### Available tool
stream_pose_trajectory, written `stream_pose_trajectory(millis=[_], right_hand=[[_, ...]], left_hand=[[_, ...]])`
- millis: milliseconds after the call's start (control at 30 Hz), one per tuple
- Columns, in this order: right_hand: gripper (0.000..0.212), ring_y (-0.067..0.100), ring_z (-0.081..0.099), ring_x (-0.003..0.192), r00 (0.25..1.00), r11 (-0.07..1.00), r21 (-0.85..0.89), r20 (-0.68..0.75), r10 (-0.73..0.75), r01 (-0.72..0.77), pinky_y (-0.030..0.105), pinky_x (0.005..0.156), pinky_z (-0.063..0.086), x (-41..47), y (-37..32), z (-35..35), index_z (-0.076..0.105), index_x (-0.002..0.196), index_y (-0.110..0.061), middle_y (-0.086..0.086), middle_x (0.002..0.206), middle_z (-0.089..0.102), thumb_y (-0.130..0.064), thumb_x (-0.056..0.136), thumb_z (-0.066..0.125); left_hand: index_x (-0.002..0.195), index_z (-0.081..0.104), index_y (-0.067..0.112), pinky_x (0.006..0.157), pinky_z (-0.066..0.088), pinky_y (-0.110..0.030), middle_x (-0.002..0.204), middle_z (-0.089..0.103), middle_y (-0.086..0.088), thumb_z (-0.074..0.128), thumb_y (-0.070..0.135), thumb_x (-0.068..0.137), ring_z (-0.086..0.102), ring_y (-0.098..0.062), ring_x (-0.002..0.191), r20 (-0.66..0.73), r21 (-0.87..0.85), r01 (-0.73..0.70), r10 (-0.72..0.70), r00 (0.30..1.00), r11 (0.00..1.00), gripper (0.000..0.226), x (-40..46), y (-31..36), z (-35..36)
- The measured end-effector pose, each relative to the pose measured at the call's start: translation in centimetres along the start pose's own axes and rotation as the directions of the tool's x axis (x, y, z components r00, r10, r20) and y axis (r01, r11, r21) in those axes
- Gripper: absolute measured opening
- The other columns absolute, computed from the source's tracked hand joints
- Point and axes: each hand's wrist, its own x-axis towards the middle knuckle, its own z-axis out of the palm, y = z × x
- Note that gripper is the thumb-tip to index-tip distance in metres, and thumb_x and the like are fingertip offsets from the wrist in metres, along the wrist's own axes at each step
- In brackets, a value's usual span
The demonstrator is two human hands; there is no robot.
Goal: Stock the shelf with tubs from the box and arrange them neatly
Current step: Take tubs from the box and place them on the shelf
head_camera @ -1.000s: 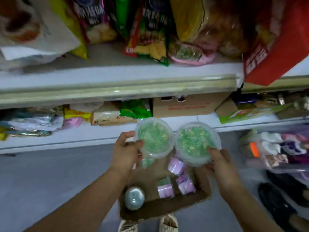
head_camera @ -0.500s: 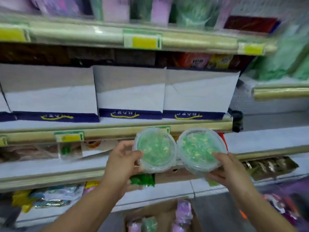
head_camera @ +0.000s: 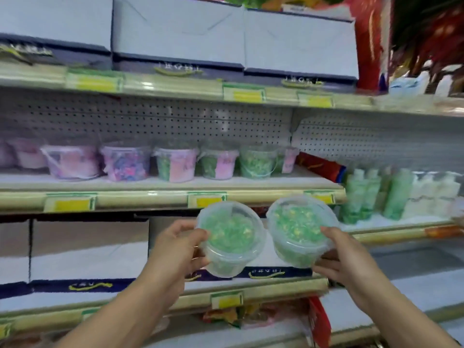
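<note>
The person stands facing the shelving with a clear tub in each hand, both raised in front of the middle shelf (head_camera: 160,183). The left hand (head_camera: 173,249) grasps the left tub (head_camera: 229,238) by its side, thumb hooked over the near rim and fingers curled round the wall. The right hand (head_camera: 351,262) grips the right tub (head_camera: 300,229) in much the same way, thumb on the lid's edge and fingers wrapped beneath. Both tubs are tilted toward the person, so their lids show, and both hold green pieces flecked with yellow. They sit just beside each other, rims close; whether they touch is hard to say through the blur.

On the middle shelf behind them stands a row of tubs (head_camera: 175,164), pink and purple ones to the left and green ones to the right, set against a perforated back panel. Yellow price tags (head_camera: 207,200) line the shelf's front edge. White boxes (head_camera: 178,28) with dark blue bands fill the shelf above. Off to the right, green bottles (head_camera: 364,194) stand on a neighbouring shelf.
</note>
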Motion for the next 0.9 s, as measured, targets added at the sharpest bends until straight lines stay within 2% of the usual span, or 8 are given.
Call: stream_pose_trajectory(millis=[133, 333, 467, 567, 667, 767, 833, 900], right_hand=[[0.025, 0.035, 0.060, 0.095, 0.999, 0.999, -0.012, 0.035, -0.039, 0.039, 0.041, 0.075, 0.052, 2.3, -3.8, -0.1, 0.045, 0.111, -0.017, 0.021, 0.108, 0.054, -0.031, 0.092, 0.054], [0.029, 0.029, 0.061, 0.093, 0.998, 0.998, -0.016, 0.034, -0.056, 0.056, 0.039, 0.074, 0.053, 7.7, -8.4, -1.0, 0.048, 0.112, -0.018, 0.010, 0.096, 0.055, -0.038, 0.091, 0.053], [0.050, 0.033, 0.059, 0.100, 0.999, 0.998, -0.040, 0.032, -0.036, 0.038, 0.043, 0.083, 0.055, 12.0, -10.1, -1.6, 0.045, 0.125, -0.016, 0.006, 0.112, 0.049, -0.048, 0.088, 0.056], [0.065, 0.037, 0.058, 0.104, 0.999, 0.999, -0.042, 0.047, 0.023, -0.021, 0.040, 0.079, 0.056, 14.8, -10.5, -1.5, 0.042, 0.135, -0.015, 0.011, 0.131, 0.044, -0.055, 0.085, 0.056], [0.072, 0.033, 0.063, 0.092, 0.998, 0.981, -0.195, 0.063, 0.011, 0.001, 0.036, 0.068, 0.055, 16.6, -10.4, -1.5, 0.042, 0.132, -0.009, 0.014, 0.120, 0.054, -0.064, 0.085, 0.045], [0.073, 0.027, 0.058, 0.088, 0.981, 0.803, -0.574, -0.004, -0.195, 0.157, 0.039, 0.078, 0.050, 17.0, -10.1, -2.1, 0.039, 0.125, -0.006, 0.011, 0.106, 0.058, -0.067, 0.087, 0.032], [0.072, 0.030, 0.053, 0.096, 0.933, 0.697, -0.667, -0.009, -0.359, 0.262, 0.040, 0.081, 0.045, 17.0, -9.7, -2.3, 0.028, 0.134, -0.007, 0.013, 0.115, 0.055, -0.062, 0.088, 0.037], [0.078, 0.037, 0.053, 0.107, 0.872, 0.549, -0.754, 0.064, -0.485, 0.360, 0.041, 0.084, 0.045, 16.7, -9.3, -2.2, 0.015, 0.144, -0.018, 0.016, 0.133, 0.043, -0.061, 0.086, 0.045]], left_hand=[[0.086, 0.058, 0.011, 0.046, 0.051, -0.023, 0.074, 0.058, -0.010, 0.059, 0.003, 0.087, 0.052, -0.017, 0.058, -0.030, -0.019, -0.031, 0.030, 0.999, 0.999, 0.008, 1.7, 3.4, 2.5], [0.082, 0.054, 0.008, 0.037, 0.048, -0.017, 0.069, 0.047, -0.009, 0.059, 0.003, 0.087, 0.047, -0.016, 0.058, -0.079, -0.050, -0.021, 0.017, 0.997, 0.999, 0.009, 6.4, 7.0, 7.9], [0.080, 0.051, 0.007, 0.034, 0.046, -0.017, 0.063, 0.039, -0.006, 0.057, 0.007, 0.090, 0.040, -0.013, 0.054, -0.093, -0.085, 0.051, -0.059, 0.994, 0.995, 0.011, 9.9, 8.0, 11.6], [0.078, 0.050, 0.006, 0.033, 0.048, -0.019, 0.062, 0.036, -0.005, 0.058, 0.008, 0.090, 0.038, -0.011, 0.053, -0.126, -0.107, 0.100, -0.113, 0.986, 0.989, 0.014, 12.1, 8.1, 13.5], [0.091, 0.052, 0.004, 0.033, 0.048, -0.019, 0.064, 0.039, -0.006, 0.057, 0.010, 0.091, 0.041, -0.011, 0.054, -0.126, -0.073, 0.115, -0.124, 0.984, 0.991, 0.008, 13.1, 7.9, 14.8], [0.126, 0.044, 0.008, 0.049, 0.053, -0.025, 0.085, 0.051, -0.009, 0.063, 0.014, 0.089, 0.052, -0.015, 0.063, -0.102, 0.072, 0.006, 0.002, 0.995, 0.997, 0.043, 13.6, 7.3, 15.0], [0.131, 0.041, 0.013, 0.065, 0.054, -0.030, 0.105, 0.055, -0.008, 0.073, 0.021, 0.081, 0.059, -0.020, 0.078, -0.037, 0.293, -0.137, 0.154, 0.987, 0.946, 0.060, 13.5, 6.7, 14.6], [0.127, 0.046, 0.018, 0.079, 0.055, -0.037, 0.110, 0.058, -0.004, 0.080, 0.030, 0.071, 0.061, -0.021, 0.095, 0.015, 0.498, -0.236, 0.264, 0.964, 0.835, 0.067, 13.4, 6.3, 14.2]])
